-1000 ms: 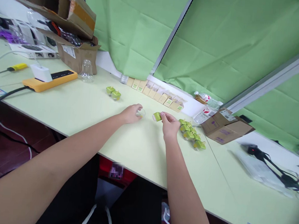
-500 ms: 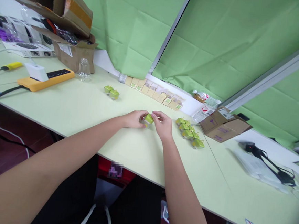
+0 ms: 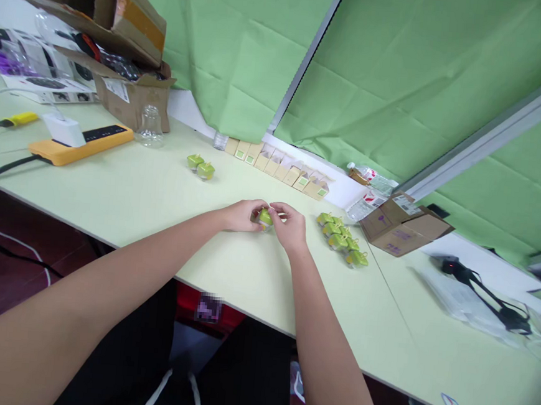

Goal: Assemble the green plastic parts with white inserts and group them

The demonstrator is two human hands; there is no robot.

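Observation:
Between my hands, just above or on the pale table (image 3: 158, 206), is a small clear container with a green lid (image 3: 265, 217). My left hand (image 3: 244, 216) is closed around its left side, thumb and fingers on the clear body. From the right, my right hand (image 3: 288, 224) pinches at the top of the lid with curled fingers; a small loop there is partly hidden. Two matching green-lidded containers (image 3: 204, 170) stand to the left, farther back. Several more green-lidded containers (image 3: 339, 240) stand grouped to the right of my right hand.
Small cardboard boxes (image 3: 273, 164) line the back edge. At the left are an orange power strip (image 3: 68, 152), a screwdriver (image 3: 19, 119), a clear jar (image 3: 150, 132) and a carton (image 3: 131, 101). On the right lie bottles (image 3: 367, 201), a cardboard box (image 3: 404, 228) and a black strap-like device (image 3: 483, 291).
My right hand has shifted slightly left, its fingers now closer over the lid's top. The held container sits a little lower and more upright. My left hand stays put.

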